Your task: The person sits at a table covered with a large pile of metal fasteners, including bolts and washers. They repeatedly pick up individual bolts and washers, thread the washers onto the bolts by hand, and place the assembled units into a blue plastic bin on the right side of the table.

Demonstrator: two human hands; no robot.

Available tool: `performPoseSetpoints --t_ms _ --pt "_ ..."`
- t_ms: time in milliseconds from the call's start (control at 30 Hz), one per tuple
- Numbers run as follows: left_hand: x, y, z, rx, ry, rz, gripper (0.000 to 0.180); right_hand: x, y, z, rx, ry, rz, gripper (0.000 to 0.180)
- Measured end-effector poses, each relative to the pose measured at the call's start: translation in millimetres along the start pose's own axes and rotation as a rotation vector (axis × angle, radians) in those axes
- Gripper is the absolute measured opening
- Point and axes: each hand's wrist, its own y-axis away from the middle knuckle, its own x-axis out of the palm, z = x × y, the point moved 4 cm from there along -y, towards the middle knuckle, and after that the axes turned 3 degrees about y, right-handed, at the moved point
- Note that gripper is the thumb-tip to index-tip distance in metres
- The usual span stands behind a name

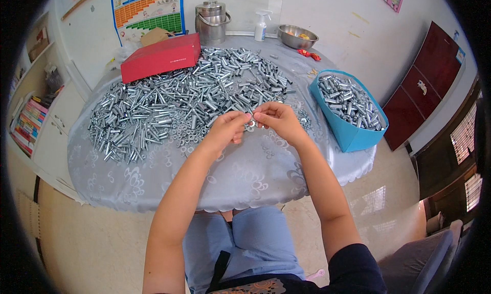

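My left hand and my right hand meet above the near middle of the table, thumbs and fingertips pinched close together. Whatever small piece lies between the fingertips is too small and covered to name. Just below the fingers show a few shiny ring-like pieces. Beyond my hands spreads a broad heap of silvery metal sleeves and bolts. Loose flat washers lie along its near edge, left of my left hand. To the right of my right hand stands a blue bin full of metal sleeves.
A red box rests on the heap's far left. Along the back stand a steel lidded pot, a spray bottle and a steel bowl, with red wrappers nearby. A grey patterned cloth covers the table. A chair is at lower right.
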Motion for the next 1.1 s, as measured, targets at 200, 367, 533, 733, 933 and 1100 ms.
performPoseSetpoints --t_ms 200,367,533,733,933,1100 --pt "0.6 -1.4 2.5 -0.008 0.124 0.058 0.019 1.3 1.6 2.1 0.041 -0.044 -0.002 0.014" --pt "1.8 -0.4 -0.3 0.001 0.107 0.020 0.022 2.2 2.3 4.4 0.051 -0.032 -0.001 0.013" --pt "3.5 -0.3 1.9 -0.029 0.103 0.050 0.020 4.7 1.5 2.4 -0.003 -0.027 0.014 0.013" --pt "5.2 -1.2 2.3 -0.038 0.134 0.066 0.018 0.7 2.4 -0.8 0.007 -0.011 0.004 0.013" --pt "3.7 -1.4 2.7 -0.061 0.141 0.032 0.023 2.0 3.0 0.5 -0.015 0.083 0.060 0.016" --pt "1.2 -0.9 2.6 -0.033 0.120 0.022 0.026 5.2 1.8 -2.9 -0.064 0.081 0.025 0.017"
